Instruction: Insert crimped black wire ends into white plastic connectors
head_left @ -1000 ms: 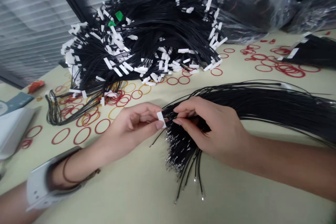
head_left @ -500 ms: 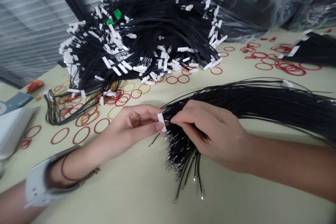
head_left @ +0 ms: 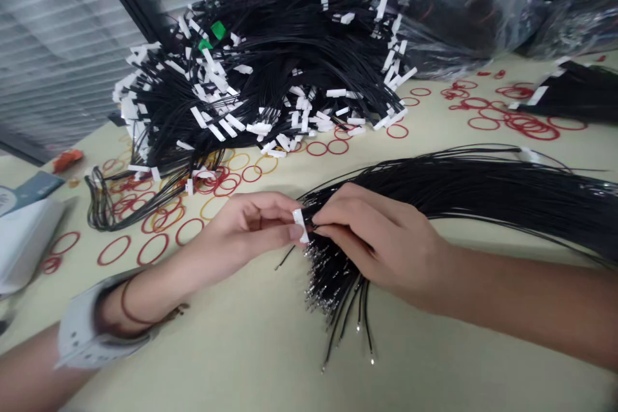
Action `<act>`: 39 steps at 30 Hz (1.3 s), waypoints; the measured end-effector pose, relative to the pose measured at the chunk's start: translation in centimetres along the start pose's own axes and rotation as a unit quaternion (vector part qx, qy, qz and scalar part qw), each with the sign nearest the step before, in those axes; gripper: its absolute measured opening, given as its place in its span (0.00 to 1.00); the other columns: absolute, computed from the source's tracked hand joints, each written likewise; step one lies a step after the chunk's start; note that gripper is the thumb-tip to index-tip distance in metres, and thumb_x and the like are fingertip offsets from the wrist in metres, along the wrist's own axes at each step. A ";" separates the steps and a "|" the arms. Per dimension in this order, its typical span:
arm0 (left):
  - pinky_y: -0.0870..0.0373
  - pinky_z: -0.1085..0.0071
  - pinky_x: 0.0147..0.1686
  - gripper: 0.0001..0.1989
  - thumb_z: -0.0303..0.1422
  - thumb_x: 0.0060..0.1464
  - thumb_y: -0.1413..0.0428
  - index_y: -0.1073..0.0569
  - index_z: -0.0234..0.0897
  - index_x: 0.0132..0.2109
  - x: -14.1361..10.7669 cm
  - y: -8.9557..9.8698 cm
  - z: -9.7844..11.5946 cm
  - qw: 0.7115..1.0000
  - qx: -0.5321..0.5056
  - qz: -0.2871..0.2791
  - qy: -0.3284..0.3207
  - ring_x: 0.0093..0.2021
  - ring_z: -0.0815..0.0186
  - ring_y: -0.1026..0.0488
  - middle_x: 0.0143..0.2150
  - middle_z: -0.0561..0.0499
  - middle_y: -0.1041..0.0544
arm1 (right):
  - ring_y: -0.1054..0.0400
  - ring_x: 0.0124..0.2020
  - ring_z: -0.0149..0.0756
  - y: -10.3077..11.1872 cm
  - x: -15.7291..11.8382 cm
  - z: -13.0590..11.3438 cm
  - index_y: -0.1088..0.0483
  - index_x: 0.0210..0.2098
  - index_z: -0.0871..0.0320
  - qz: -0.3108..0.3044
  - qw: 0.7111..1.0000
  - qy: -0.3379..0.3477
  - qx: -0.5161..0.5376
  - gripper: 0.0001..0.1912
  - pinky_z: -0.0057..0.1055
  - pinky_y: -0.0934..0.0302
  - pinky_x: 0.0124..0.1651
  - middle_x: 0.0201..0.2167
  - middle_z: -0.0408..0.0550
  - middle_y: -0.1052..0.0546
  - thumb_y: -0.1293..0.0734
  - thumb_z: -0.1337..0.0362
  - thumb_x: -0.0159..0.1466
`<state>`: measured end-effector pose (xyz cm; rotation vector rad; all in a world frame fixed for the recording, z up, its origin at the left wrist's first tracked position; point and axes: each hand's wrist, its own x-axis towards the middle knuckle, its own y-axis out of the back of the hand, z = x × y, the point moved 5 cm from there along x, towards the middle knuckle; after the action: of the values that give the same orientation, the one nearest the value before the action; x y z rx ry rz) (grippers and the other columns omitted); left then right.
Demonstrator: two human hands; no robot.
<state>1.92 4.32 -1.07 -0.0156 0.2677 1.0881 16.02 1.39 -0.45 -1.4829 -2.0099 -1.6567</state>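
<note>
Between thumb and fingers, my left hand [head_left: 255, 225] pinches a small white connector [head_left: 301, 225]. Just to the right, my right hand [head_left: 367, 232] is closed in a pinch on a thin black wire at the connector's side; its metal tip cannot be made out. Under and behind both hands lies a thick bundle of black wires [head_left: 487, 190] that runs off to the right. Its bare metal ends [head_left: 323, 283] fan out below the right hand, and a few longer wires hang toward the front.
A large pile of black cables with white connectors [head_left: 290, 38] fills the back. Red and yellow rubber bands [head_left: 154, 248] lie scattered. Plastic bags [head_left: 454, 13] stand at the back right, another cable bundle [head_left: 579, 93] at right, a white box [head_left: 29, 238] at left.
My right hand's fingertips have moved slightly left and down, closer to the white connector. The left hand still holds the connector. The view has shifted a little.
</note>
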 end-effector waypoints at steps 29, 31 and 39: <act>0.33 0.87 0.33 0.06 0.22 0.50 0.44 0.26 0.35 0.36 0.0 0.2 -0.2 1.000 -0.017 -0.006 -0.009 0.31 0.78 0.29 0.30 0.56 0.25 | 0.38 0.32 0.28 0.4 0.3 0.3 0.33 0.39 0.63 0.024 0.998 -0.018 -0.055 0.10 0.23 0.42 0.36 0.28 0.45 0.32 0.44 0.70 0.62; 0.33 0.87 0.33 0.06 0.22 0.50 0.45 0.26 0.35 0.36 -0.1 0.2 -0.1 1.000 -0.014 -0.006 -0.012 0.31 0.78 0.29 0.30 0.56 0.25 | 0.38 0.31 0.27 0.4 0.3 0.3 0.34 0.38 0.62 0.025 0.998 -0.021 -0.056 0.09 0.23 0.42 0.35 0.27 0.44 0.32 0.44 0.70 0.62; 0.34 0.88 0.33 0.07 0.22 0.50 0.45 0.26 0.36 0.36 0.0 0.2 -0.2 0.999 -0.023 -0.017 -0.018 0.31 0.79 0.29 0.30 0.57 0.24 | 0.36 0.31 0.26 0.7 0.3 0.3 0.35 0.39 0.60 0.041 0.999 -0.024 -0.002 0.09 0.23 0.40 0.34 0.28 0.42 0.29 0.43 0.74 0.60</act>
<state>1.68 4.37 -1.19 -0.0418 0.2079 1.0598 16.49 1.74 0.12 -1.5971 -1.9435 -1.6085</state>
